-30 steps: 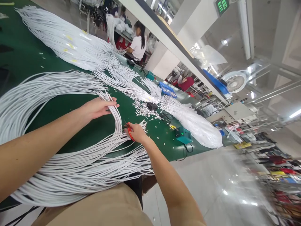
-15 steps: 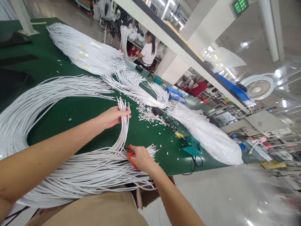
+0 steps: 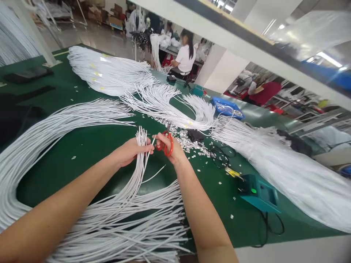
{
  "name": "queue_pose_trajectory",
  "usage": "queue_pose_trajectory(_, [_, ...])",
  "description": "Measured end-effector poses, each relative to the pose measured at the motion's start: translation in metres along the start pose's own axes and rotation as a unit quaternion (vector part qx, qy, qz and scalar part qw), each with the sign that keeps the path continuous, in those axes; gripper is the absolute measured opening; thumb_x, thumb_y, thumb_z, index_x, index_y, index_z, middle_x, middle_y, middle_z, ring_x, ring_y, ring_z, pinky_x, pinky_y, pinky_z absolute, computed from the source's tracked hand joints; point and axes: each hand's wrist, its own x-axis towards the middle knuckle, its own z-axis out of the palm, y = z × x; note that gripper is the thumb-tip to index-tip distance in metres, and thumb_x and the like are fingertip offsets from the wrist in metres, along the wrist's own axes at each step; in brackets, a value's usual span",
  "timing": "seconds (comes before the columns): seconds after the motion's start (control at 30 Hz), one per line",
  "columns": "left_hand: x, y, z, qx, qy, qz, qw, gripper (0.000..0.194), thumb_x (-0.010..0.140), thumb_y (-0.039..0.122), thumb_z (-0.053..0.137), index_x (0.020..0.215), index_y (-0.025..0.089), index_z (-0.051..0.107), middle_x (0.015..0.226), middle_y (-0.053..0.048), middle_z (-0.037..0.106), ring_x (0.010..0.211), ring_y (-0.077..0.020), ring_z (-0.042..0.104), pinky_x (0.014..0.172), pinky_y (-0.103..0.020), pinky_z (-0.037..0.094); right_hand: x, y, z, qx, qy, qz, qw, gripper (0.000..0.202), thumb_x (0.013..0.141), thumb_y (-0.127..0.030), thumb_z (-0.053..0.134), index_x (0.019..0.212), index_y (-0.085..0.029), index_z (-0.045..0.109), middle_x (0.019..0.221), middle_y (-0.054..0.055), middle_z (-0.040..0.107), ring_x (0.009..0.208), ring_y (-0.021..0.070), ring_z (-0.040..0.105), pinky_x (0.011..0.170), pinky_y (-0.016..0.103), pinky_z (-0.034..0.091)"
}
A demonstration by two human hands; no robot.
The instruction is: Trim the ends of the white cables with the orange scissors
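My left hand [image 3: 130,151] is closed around a small bunch of white cables [image 3: 139,164], their cut ends sticking up above the fingers. Close beside it, my right hand [image 3: 177,150] has red-handled scissors [image 3: 169,147] hooked in the palm, blades pointing up and away. Its thumb and fingertip pinch the tip of a single white cable [image 3: 153,140] at the edge of the bunch. Under my forearms spreads a thick heap of white cables [image 3: 131,223]. Another curved bundle [image 3: 63,117] lies to the left.
Small silvery pieces [image 3: 181,138] are scattered over the green table [image 3: 95,153]. Further back lie more cable bundles [image 3: 109,71] and a blue tray [image 3: 227,107]. A teal device [image 3: 259,193] and plastic-wrapped cables [image 3: 287,171] are at right. A person [image 3: 186,54] sits beyond.
My right hand has moved up from the heap to beside my left hand, and now pinches a cable tip with the scissors still held. The view has shifted.
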Motion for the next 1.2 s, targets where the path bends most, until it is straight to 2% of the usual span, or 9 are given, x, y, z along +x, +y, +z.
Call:
queue_pose_trajectory(0.13, [0.004, -0.003, 0.0, 0.02, 0.003, -0.003, 1.0, 0.026, 0.068, 0.031, 0.08, 0.077, 0.017, 0.061, 0.076, -0.001, 0.063, 0.072, -0.0145, 0.061, 0.071, -0.029, 0.045, 0.006, 0.01, -0.001, 0.027, -0.036, 0.013, 0.999, 0.028, 0.062, -0.04, 0.079, 0.063, -0.017, 0.062, 0.056, -0.005, 0.052, 0.058, 0.0093, 0.048, 0.06, 0.025, 0.038])
queue_pose_trajectory(0.3, [0.005, -0.007, 0.005, 0.012, 0.029, -0.002, 0.999, 0.029, 0.063, 0.028, 0.082, 0.077, 0.019, 0.057, 0.073, 0.003, 0.06, 0.067, -0.0129, 0.06, 0.071, -0.029, 0.047, -0.004, 0.018, 0.004, 0.0, 0.027, 0.009, 1.0, 0.029, 0.059, -0.04, 0.078, 0.068, -0.016, 0.064, 0.061, -0.003, 0.057, 0.061, 0.0103, 0.051, 0.063, 0.025, 0.041])
queue_pose_trajectory(0.43, [0.004, -0.011, 0.007, 0.056, 0.098, 0.039, 0.993, 0.033, 0.06, 0.025, 0.083, 0.078, 0.019, 0.055, 0.074, 0.003, 0.062, 0.068, -0.013, 0.062, 0.074, -0.029, 0.048, -0.018, 0.026, 0.002, -0.086, 0.073, -0.028, 0.993, 0.029, 0.069, -0.043, 0.071, 0.079, -0.016, 0.07, 0.07, 0.0, 0.063, 0.065, 0.0111, 0.053, 0.066, 0.026, 0.043])
queue_pose_trajectory(0.5, [0.003, -0.012, 0.006, 0.088, 0.135, 0.045, 0.986, 0.035, 0.059, 0.025, 0.083, 0.08, 0.019, 0.056, 0.077, 0.002, 0.065, 0.073, -0.0149, 0.064, 0.077, -0.03, 0.048, -0.024, 0.032, -0.003, -0.199, 0.099, -0.043, 0.974, 0.026, 0.075, -0.042, 0.066, 0.083, -0.018, 0.072, 0.076, 0.001, 0.066, 0.07, 0.0127, 0.056, 0.07, 0.027, 0.044])
queue_pose_trajectory(0.57, [0.003, -0.013, 0.004, 0.109, 0.151, 0.047, 0.981, 0.036, 0.059, 0.027, 0.083, 0.082, 0.019, 0.057, 0.079, 0.001, 0.067, 0.078, -0.0175, 0.066, 0.08, -0.032, 0.048, -0.026, 0.038, -0.007, -0.327, 0.122, -0.041, 0.936, 0.023, 0.076, -0.038, 0.065, 0.086, -0.019, 0.072, 0.081, 0.002, 0.067, 0.074, 0.0142, 0.057, 0.071, 0.027, 0.043])
queue_pose_trajectory(0.7, [0.002, -0.012, 0.003, 0.197, 0.17, 0.079, 0.962, 0.031, 0.062, 0.032, 0.079, 0.082, 0.02, 0.058, 0.082, 0.0, 0.068, 0.081, -0.0194, 0.065, 0.082, -0.034, 0.048, -0.025, 0.046, -0.007, -0.47, 0.093, -0.035, 0.877, 0.024, 0.079, -0.042, 0.063, 0.083, -0.019, 0.07, 0.08, 0.003, 0.064, 0.07, 0.014, 0.056, 0.063, 0.026, 0.038])
queue_pose_trajectory(0.87, [-0.001, -0.007, 0.009, 0.293, 0.176, 0.087, 0.936, 0.025, 0.066, 0.032, 0.074, 0.083, 0.021, 0.058, 0.083, -0.001, 0.069, 0.083, -0.021, 0.064, 0.081, -0.033, 0.046, -0.024, 0.045, -0.005, -0.548, 0.089, -0.05, 0.83, 0.034, 0.084, -0.049, 0.057, 0.071, -0.019, 0.065, 0.075, 0.003, 0.061, 0.064, 0.0135, 0.052, 0.058, 0.026, 0.031])
queue_pose_trajectory(1.0, [-0.004, -0.003, 0.014, 0.334, 0.191, 0.094, 0.918, 0.023, 0.067, 0.029, 0.072, 0.083, 0.022, 0.058, 0.081, 0.0, 0.069, 0.081, -0.0204, 0.064, 0.08, -0.032, 0.045, -0.028, 0.044, -0.006, -0.578, 0.092, -0.071, 0.808, 0.031, 0.086, -0.046, 0.056, 0.074, -0.019, 0.067, 0.075, 0.004, 0.062, 0.068, 0.0155, 0.054, 0.062, 0.028, 0.03])
queue_pose_trajectory(1.2, [-0.005, -0.002, 0.016, 0.351, 0.194, 0.089, 0.912, 0.022, 0.066, 0.028, 0.072, 0.081, 0.022, 0.057, 0.079, 0.001, 0.069, 0.08, -0.0208, 0.064, 0.078, -0.032, 0.045, -0.032, 0.043, -0.005, -0.607, 0.092, -0.085, 0.785, 0.03, 0.088, -0.043, 0.055, 0.075, -0.02, 0.068, 0.076, 0.005, 0.064, 0.072, 0.0168, 0.056, 0.066, 0.029, 0.03])
